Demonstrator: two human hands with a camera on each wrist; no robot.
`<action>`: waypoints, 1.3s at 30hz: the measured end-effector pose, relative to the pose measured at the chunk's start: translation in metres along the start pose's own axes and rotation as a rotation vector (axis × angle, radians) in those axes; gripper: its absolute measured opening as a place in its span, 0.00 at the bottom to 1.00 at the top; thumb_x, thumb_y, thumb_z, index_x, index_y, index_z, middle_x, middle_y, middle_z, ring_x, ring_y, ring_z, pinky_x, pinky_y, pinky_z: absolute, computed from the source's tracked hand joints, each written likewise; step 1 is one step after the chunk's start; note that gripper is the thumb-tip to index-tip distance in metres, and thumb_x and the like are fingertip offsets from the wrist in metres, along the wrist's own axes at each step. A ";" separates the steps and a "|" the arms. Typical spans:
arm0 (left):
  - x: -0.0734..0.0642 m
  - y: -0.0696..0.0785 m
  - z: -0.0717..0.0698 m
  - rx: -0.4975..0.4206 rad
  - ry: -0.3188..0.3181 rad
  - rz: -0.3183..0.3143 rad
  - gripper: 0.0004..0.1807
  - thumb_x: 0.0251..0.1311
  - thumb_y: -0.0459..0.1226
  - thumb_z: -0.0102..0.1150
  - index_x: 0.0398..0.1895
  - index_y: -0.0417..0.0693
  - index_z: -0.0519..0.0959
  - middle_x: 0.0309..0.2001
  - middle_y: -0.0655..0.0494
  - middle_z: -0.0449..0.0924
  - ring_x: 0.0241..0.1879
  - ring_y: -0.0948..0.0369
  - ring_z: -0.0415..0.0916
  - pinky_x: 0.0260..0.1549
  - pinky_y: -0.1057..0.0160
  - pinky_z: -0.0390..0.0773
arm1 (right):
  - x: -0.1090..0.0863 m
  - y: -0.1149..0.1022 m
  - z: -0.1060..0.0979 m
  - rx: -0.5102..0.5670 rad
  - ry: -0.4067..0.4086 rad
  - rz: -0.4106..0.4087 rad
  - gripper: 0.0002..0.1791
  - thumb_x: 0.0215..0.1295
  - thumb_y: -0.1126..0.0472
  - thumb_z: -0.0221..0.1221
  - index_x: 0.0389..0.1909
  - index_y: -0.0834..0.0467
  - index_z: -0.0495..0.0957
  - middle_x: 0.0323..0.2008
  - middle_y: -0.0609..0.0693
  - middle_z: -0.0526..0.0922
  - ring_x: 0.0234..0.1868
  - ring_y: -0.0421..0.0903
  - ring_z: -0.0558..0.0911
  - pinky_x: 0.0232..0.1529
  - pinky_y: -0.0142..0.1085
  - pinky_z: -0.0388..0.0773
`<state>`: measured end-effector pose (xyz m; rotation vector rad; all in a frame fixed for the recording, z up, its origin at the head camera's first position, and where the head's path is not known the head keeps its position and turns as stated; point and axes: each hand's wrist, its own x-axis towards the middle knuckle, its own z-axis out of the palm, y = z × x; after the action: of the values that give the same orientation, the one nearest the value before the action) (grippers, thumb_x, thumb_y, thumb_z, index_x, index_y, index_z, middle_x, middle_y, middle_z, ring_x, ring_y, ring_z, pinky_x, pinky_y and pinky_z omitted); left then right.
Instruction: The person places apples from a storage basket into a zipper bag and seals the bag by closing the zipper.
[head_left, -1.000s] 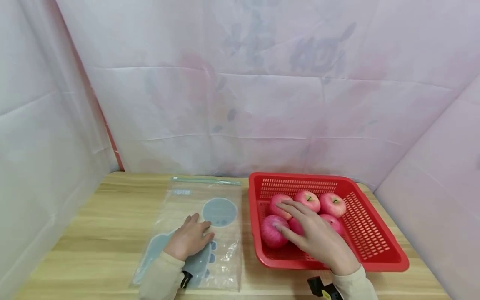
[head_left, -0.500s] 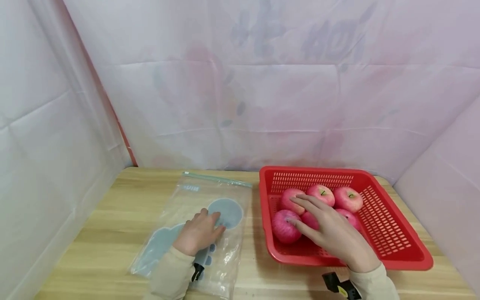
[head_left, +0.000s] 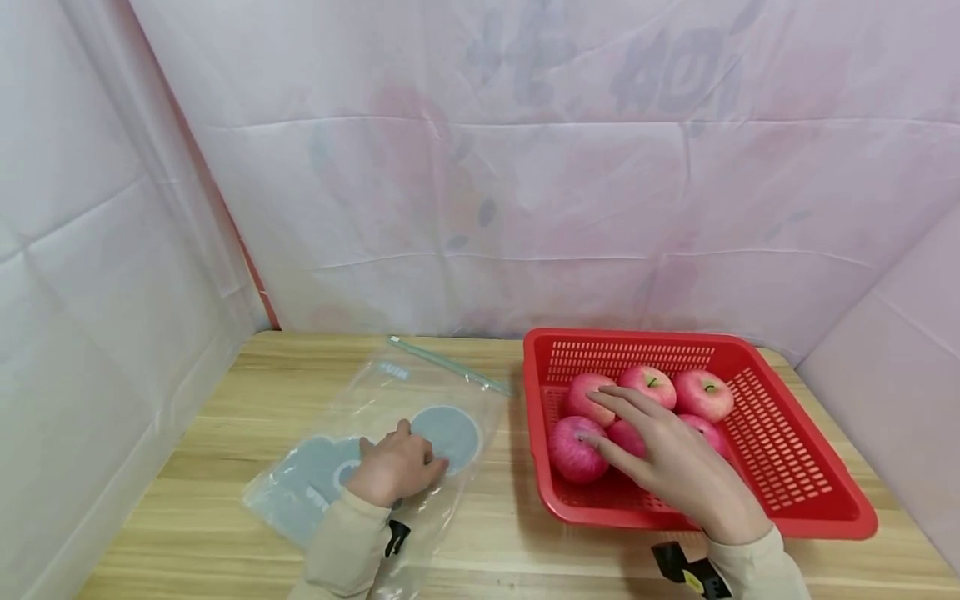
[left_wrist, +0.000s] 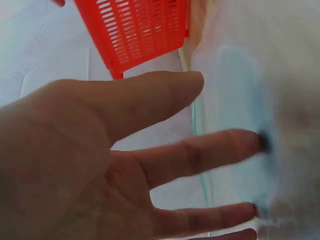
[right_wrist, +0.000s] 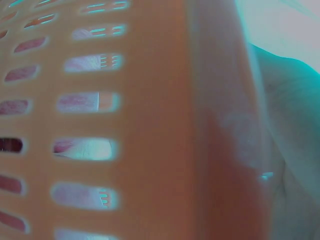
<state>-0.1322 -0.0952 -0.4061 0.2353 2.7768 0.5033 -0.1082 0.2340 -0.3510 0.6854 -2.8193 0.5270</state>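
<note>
A clear zip bag [head_left: 457, 429] with pale blue printed shapes lies flat on the table, its green zip edge slanting down to the right. On it rests my left hand [head_left: 397, 468]. In the left wrist view that hand [left_wrist: 75, 140] has its fingers stretched out, fingertips touching the bag [left_wrist: 235, 85]. My right hand [head_left: 671, 458] is over the red basket [head_left: 534, 417], fingers spread above the apples. Nearest its thumb is the front-left apple [head_left: 573, 457]; I cannot tell whether they touch. The slotted basket wall [right_wrist: 155, 125] fills most of the right wrist view.
Several red apples [head_left: 703, 395] sit in the left and middle of the basket. The wooden table [head_left: 202, 467] is bounded by a pale printed cloth [head_left: 480, 208] at the back and white cloth [head_left: 97, 292] on the left.
Under my left hand the bag has turned clockwise, its zip edge now tilting down on the right. My right hand stays over the apples. The head view has shifted slightly.
</note>
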 end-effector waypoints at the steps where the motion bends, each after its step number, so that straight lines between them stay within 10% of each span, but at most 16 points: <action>1: 0.000 -0.001 -0.001 0.008 0.007 -0.002 0.16 0.68 0.49 0.63 0.31 0.46 0.86 0.56 0.34 0.75 0.54 0.37 0.78 0.58 0.16 0.57 | 0.000 0.000 0.000 -0.002 0.000 -0.001 0.28 0.68 0.48 0.66 0.66 0.50 0.77 0.62 0.46 0.80 0.65 0.50 0.77 0.56 0.51 0.83; 10: -0.001 0.001 0.003 0.007 0.041 0.018 0.25 0.67 0.48 0.63 0.62 0.46 0.79 0.53 0.36 0.73 0.53 0.40 0.75 0.45 0.32 0.79 | 0.001 0.000 0.002 -0.011 0.011 -0.014 0.27 0.67 0.49 0.67 0.65 0.52 0.78 0.61 0.48 0.81 0.62 0.49 0.80 0.54 0.50 0.84; 23: -0.003 -0.001 -0.004 0.024 -0.003 -0.024 0.16 0.67 0.49 0.63 0.33 0.45 0.85 0.56 0.32 0.74 0.54 0.37 0.76 0.55 0.22 0.67 | 0.000 0.001 0.002 -0.018 0.006 -0.008 0.27 0.68 0.48 0.66 0.64 0.55 0.79 0.60 0.48 0.82 0.62 0.50 0.79 0.57 0.51 0.82; 31: 0.000 0.004 0.006 0.000 0.033 0.073 0.27 0.68 0.47 0.61 0.66 0.46 0.75 0.62 0.34 0.71 0.58 0.36 0.73 0.51 0.31 0.76 | 0.000 0.001 0.003 -0.013 0.003 -0.007 0.26 0.67 0.49 0.67 0.63 0.54 0.79 0.59 0.48 0.82 0.61 0.49 0.80 0.57 0.51 0.82; 39: 0.001 0.005 0.009 0.005 0.000 0.052 0.22 0.68 0.48 0.61 0.61 0.49 0.81 0.65 0.35 0.70 0.63 0.36 0.70 0.57 0.28 0.71 | 0.000 0.001 0.002 -0.011 0.007 -0.012 0.25 0.67 0.49 0.67 0.62 0.55 0.80 0.58 0.48 0.83 0.61 0.48 0.80 0.57 0.50 0.82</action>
<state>-0.1292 -0.0874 -0.4125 0.3098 2.7785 0.5095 -0.1092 0.2339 -0.3534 0.6965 -2.8079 0.5104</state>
